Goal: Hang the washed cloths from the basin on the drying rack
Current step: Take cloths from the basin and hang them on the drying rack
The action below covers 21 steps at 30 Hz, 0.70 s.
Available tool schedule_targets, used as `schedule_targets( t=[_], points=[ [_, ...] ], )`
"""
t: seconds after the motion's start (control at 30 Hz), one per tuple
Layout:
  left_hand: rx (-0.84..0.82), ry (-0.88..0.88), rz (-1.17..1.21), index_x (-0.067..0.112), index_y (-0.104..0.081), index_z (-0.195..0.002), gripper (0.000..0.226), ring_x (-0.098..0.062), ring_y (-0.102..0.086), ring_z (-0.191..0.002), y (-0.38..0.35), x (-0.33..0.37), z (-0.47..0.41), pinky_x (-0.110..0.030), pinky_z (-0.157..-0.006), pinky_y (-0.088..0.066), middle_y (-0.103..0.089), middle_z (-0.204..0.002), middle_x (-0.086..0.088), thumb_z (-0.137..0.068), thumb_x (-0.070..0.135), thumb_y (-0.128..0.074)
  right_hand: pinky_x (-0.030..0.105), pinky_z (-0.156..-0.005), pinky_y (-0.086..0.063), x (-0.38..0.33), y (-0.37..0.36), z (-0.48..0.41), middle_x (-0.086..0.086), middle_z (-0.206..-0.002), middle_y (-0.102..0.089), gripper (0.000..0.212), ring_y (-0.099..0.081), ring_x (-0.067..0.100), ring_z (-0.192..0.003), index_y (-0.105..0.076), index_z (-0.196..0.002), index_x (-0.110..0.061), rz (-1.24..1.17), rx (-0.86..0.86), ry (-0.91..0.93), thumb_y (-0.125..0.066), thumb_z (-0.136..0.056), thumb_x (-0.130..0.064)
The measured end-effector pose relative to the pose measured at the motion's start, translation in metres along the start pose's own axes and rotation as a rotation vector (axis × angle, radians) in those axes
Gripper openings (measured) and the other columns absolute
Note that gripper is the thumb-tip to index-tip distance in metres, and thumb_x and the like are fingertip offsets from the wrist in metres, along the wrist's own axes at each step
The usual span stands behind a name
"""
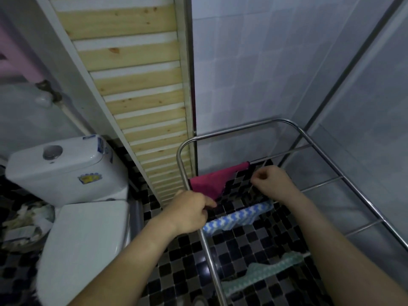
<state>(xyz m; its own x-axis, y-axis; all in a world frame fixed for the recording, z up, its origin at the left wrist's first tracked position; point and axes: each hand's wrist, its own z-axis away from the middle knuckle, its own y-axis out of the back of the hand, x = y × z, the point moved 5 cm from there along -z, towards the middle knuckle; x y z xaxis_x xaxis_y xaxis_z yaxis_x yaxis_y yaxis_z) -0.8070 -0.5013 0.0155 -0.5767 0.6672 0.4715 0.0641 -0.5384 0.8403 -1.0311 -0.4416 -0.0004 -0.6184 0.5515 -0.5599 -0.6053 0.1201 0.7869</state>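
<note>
Head view: perhaps dark cloth (pixel 256 193), barely discernible

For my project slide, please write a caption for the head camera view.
Left hand and right hand at the drying rack, where a pink cloth, blue cloth and green cloth hang.

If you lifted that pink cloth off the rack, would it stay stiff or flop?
Probably floppy: the pink cloth sags to a point below its rail. Likely light too; the thin drying rack bar looks unbent under it.
</note>
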Motion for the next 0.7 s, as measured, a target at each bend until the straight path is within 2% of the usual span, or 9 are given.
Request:
schedule_targets(
  t=[0.07, 0.1, 0.17, 0.23, 0.33, 0.4, 0.5, 0.63, 0.7],
  points=[
    [0.124, 0.067, 0.138, 0.025, -0.065, -0.121, 0.041, -0.010, -0.057, -0.118, 0.007, -0.005, -0.001, -0.011, -0.096, -0.036, -0.061, -0.131, 0.005, -0.091, 0.004, -0.048, 0.031, -0.066, -0.046, -0.001, 0.003, -0.003, 0.005, -0.073, -0.069, 0.021, -0.064, 0.021, -0.074, -0.070, -0.077, -0.004, -0.195, 0.141, -0.080, -0.062, -0.086, -0.021],
    [0.239, 0.103, 0.151, 0.023, -0.068, -0.117, 0.037, -0.011, -0.059, -0.113, 0.013, -0.010, -0.004, -0.008, -0.090, -0.034, -0.064, -0.126, 0.004, -0.091, 0.004, -0.049, 0.032, -0.070, -0.048, -0.002, 0.001, -0.006, 0.008, -0.078, -0.070, 0.025, -0.064, 0.022, -0.077, -0.070, -0.081, -0.002, -0.318, 0.142, -0.138, -0.063, -0.088, -0.024],
    [0.443, 0.173, 0.115, 0.018, -0.070, -0.113, 0.029, -0.015, -0.061, -0.107, 0.025, -0.022, -0.010, -0.010, -0.085, -0.032, -0.067, -0.116, 0.002, -0.092, 0.007, -0.054, 0.032, -0.075, -0.047, -0.004, -0.010, -0.011, 0.009, -0.087, -0.068, 0.027, -0.062, 0.022, -0.082, -0.067, -0.085, -0.003, -0.544, 0.087, -0.250, -0.066, -0.089, -0.029],
    [0.482, 0.201, 0.046, 0.017, -0.070, -0.111, 0.023, -0.018, -0.060, -0.102, 0.028, -0.029, -0.019, -0.016, -0.082, -0.034, -0.066, -0.110, 0.001, -0.094, 0.014, -0.055, 0.031, -0.077, -0.046, -0.004, -0.017, -0.014, 0.007, -0.092, -0.066, 0.024, -0.060, 0.019, -0.085, -0.068, -0.093, -0.005, -0.643, 0.118, -0.304, -0.069, -0.088, -0.028],
    [0.403, 0.172, -0.035, 0.019, -0.071, -0.106, 0.020, -0.022, -0.058, -0.100, 0.022, -0.033, -0.031, -0.025, -0.080, -0.038, -0.068, -0.104, -0.002, -0.094, 0.018, -0.056, 0.036, -0.082, -0.054, -0.001, -0.022, -0.019, 0.009, -0.092, -0.069, 0.019, -0.063, 0.021, -0.083, -0.069, -0.084, -0.007, -0.597, 0.216, -0.323, -0.073, -0.085, -0.026],
    [0.401, 0.181, -0.033, 0.019, -0.072, -0.104, 0.017, -0.022, -0.058, -0.100, 0.022, -0.036, -0.033, -0.024, -0.078, -0.036, -0.069, -0.102, -0.001, -0.092, 0.018, -0.060, 0.039, -0.080, -0.056, -0.001, -0.019, -0.023, 0.006, -0.082, -0.068, 0.020, -0.064, 0.022, -0.078, -0.064, -0.069, -0.015, -0.553, 0.246, -0.304, -0.074, -0.084, -0.024],
    [0.440, 0.185, -0.059, 0.016, -0.071, -0.096, 0.010, -0.018, -0.054, -0.097, 0.026, -0.037, -0.030, -0.020, -0.072, -0.030, -0.067, -0.097, 0.001, -0.088, 0.016, -0.065, 0.042, -0.073, -0.055, -0.001, -0.007, -0.028, 0.003, -0.066, -0.063, 0.027, -0.062, 0.022, -0.067, -0.061, -0.060, -0.013, -0.540, 0.307, -0.271, -0.075, -0.081, -0.025],
    [0.457, 0.183, -0.081, 0.015, -0.069, -0.091, 0.006, -0.020, -0.053, -0.097, 0.027, -0.036, -0.026, -0.020, -0.074, -0.028, -0.061, -0.094, -0.001, -0.085, 0.014, -0.066, 0.031, -0.061, -0.046, 0.001, -0.001, -0.032, 0.003, -0.059, -0.056, 0.032, -0.056, 0.021, -0.061, -0.053, -0.058, -0.015, -0.380, 0.246, -0.266, -0.074, -0.080, -0.025],
    [0.475, 0.205, -0.070, 0.016, -0.070, -0.097, 0.012, -0.018, -0.052, -0.097, 0.029, -0.036, -0.026, -0.019, -0.077, -0.029, -0.056, -0.094, 0.001, -0.086, 0.019, -0.065, 0.029, -0.060, -0.042, -0.002, 0.002, -0.032, 0.003, -0.068, -0.059, 0.027, -0.057, 0.023, -0.067, -0.053, -0.066, -0.016, -0.191, 0.216, -0.226, -0.073, -0.079, -0.026]
  ],
)
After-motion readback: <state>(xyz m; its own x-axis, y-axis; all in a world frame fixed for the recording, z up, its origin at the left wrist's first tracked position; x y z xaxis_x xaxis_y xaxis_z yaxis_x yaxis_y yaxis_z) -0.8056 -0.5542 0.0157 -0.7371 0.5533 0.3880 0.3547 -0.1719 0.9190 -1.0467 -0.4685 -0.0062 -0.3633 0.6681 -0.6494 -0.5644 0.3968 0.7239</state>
